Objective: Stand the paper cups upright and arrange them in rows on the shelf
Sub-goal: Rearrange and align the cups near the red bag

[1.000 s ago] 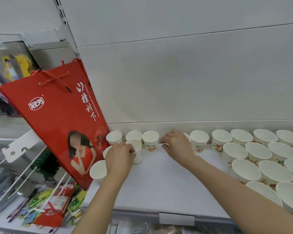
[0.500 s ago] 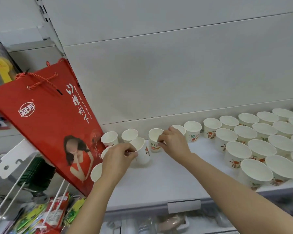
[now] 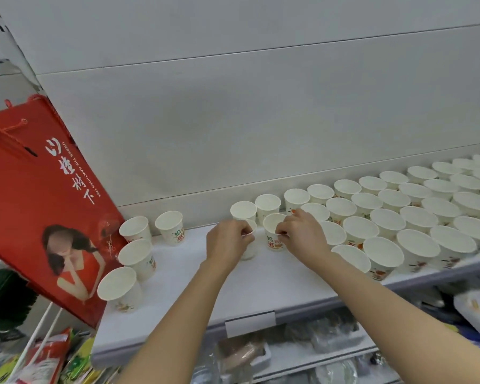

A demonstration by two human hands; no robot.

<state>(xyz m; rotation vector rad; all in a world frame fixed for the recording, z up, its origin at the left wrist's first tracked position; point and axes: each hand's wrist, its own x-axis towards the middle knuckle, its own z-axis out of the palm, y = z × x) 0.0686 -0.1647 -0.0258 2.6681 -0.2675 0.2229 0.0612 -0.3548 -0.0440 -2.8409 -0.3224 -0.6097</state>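
- at nine o'clock i see the glossy red paper gift bag with rope handles (image 3: 36, 195) leaning over the white shelf board (image 3: 194, 284); four loose white printed paper cups (image 3: 137, 254) stand just beside it, and i judge an elbow nudge would topple them.
- my left hand (image 3: 227, 242) pinches the rim of a white paper cup (image 3: 248, 252), mostly hidden behind the fingers; i cannot tell whether its base touches the shelf.
- my right hand (image 3: 302, 234) pinches the rim of a printed paper cup (image 3: 273, 231); squeezing could crease that thin rim.
- toward three o'clock the packed rows of upright cups (image 3: 399, 214) stand touching; a knock could domino them, and the far end is cut off.
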